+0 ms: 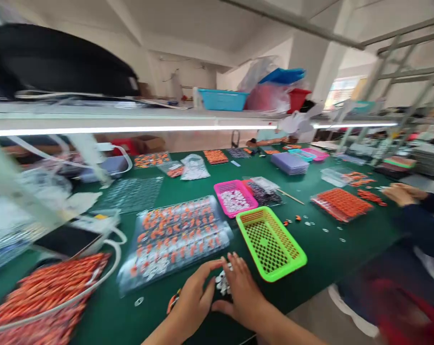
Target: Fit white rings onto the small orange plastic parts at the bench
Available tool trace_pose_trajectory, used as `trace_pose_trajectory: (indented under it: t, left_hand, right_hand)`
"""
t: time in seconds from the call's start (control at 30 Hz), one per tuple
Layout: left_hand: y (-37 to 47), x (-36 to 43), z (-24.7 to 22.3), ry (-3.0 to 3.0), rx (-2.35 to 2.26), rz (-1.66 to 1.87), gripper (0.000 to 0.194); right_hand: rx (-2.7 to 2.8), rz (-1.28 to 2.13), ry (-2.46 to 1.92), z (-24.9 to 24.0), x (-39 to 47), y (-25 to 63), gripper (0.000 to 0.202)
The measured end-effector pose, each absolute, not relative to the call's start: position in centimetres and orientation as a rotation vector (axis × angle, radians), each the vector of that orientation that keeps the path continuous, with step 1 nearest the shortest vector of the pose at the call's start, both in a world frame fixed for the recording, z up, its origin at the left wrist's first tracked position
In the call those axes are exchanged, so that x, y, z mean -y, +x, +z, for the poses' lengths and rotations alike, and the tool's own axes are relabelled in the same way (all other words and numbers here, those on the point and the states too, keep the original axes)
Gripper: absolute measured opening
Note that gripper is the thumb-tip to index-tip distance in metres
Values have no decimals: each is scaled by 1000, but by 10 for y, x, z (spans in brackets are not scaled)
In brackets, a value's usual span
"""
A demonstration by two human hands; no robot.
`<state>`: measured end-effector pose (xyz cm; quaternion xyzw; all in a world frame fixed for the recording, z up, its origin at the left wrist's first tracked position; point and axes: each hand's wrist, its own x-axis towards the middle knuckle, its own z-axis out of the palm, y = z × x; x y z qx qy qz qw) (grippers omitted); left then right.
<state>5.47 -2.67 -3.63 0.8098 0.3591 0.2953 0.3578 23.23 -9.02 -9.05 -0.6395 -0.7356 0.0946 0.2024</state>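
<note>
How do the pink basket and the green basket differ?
Contents: the pink basket holds small white pieces; the green basket shows its mesh floor.
Size: the green basket looks longer in this view, though it is nearer the camera.
Place: the green basket is beside the right hand; the pink basket sits farther back.
Shared: both are upright, with openwork sides, on the green tabletop.

The room is brightly lit. A glowing tube light [131, 129] runs under the shelf [166, 112], burnt out to plain white, and daylight washes out the window [342, 91] at the right. Clear plastic bags [177, 235] throw back pale glare. Wide-angle distortion stretches the edges, the right side smears with blur, and small pieces lack crisp detail.
</note>
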Motion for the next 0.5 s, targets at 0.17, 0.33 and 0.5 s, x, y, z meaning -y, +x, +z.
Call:
trace_pose_trajectory:
  t: [0.17, 0.33, 0.5]
  left_hand:
    - [50, 33, -30, 2123, -902, 882, 31]
    - [38, 24, -27, 2141, -903, 891, 25]
    - [31, 9, -44, 2178, -881, 1003, 21]
  right_hand:
    - [2170, 92, -1628, -118, 73, 233, 79]
    - [2236, -2, -1576, -117, 66, 227, 69]
    - [2282, -407, -1342, -132, 43, 230, 65]
